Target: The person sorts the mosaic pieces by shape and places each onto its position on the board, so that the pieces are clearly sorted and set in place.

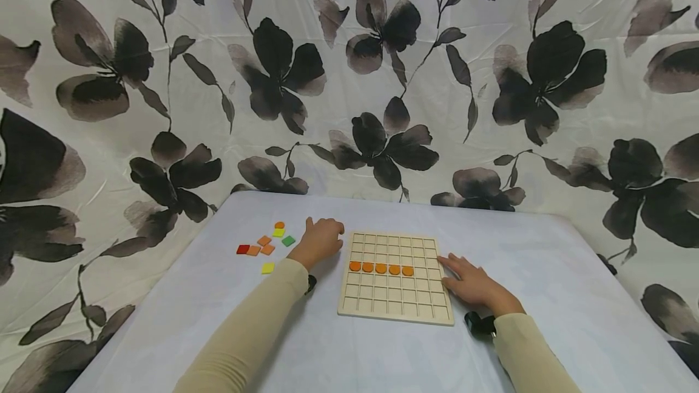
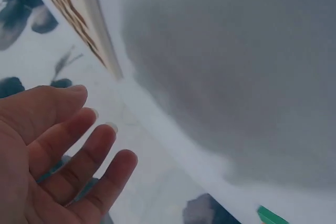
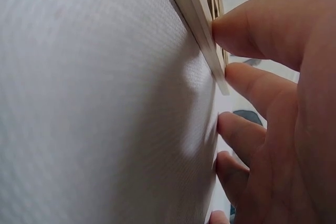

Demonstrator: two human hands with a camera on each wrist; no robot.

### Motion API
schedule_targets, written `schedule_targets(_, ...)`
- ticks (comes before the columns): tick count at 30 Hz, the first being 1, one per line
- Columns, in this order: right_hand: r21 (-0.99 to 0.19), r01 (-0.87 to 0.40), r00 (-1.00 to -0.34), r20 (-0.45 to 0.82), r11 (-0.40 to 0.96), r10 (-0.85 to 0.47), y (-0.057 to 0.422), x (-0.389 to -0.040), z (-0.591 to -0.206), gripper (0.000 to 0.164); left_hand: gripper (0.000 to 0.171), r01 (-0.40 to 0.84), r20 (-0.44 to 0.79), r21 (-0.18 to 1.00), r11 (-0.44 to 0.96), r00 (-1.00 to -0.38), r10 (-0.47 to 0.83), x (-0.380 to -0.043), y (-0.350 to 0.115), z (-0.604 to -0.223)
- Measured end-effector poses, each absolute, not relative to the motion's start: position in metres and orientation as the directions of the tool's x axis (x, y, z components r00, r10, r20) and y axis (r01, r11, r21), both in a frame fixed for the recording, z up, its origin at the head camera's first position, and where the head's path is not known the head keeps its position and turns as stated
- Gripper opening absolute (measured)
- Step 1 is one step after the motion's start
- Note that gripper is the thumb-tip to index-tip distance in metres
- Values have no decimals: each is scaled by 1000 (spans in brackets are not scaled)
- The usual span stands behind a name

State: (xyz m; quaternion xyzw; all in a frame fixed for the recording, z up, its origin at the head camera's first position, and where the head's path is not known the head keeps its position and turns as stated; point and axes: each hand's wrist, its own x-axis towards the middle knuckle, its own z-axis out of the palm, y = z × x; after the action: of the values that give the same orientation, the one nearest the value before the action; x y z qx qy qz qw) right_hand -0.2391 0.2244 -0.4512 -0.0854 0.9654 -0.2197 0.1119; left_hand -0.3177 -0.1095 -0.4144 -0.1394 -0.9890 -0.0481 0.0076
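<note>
A pale wooden grid board [image 1: 396, 296] lies on the table, with several orange round pieces [image 1: 380, 268] in a row across its middle. My left hand [image 1: 319, 240] is above the table, just left of the board's far left corner. In the left wrist view its fingers [image 2: 107, 145] are loosely bent and hold nothing. At the board's right edge is my right hand [image 1: 472, 284]. The right wrist view has its thumb and a fingertip touching the board's side [image 3: 202, 30], while other fingertips [image 3: 226, 124] rest on the tablecloth.
Left of my left hand lie loose flat pieces: a red square [image 1: 243, 249], several orange squares [image 1: 253, 250], yellow squares [image 1: 267, 268], a green piece [image 1: 288, 241] and an orange round [image 1: 280, 225]. A floral cloth [image 1: 382, 90] hangs behind the white-covered table [image 1: 508, 235].
</note>
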Motion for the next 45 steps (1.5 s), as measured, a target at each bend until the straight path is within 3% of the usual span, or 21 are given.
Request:
schedule_targets(20,-431,-106,-963,-182,896,-201,222,-240,-452,56,28,139,-3,36,990,-990,139,-336,-152,-422)
schedule_targets(45,-450,-114,-961,-175,886,-212,225,-239,-451,55,29,58,-1,91,994,-998,58,-356,-201,-427)
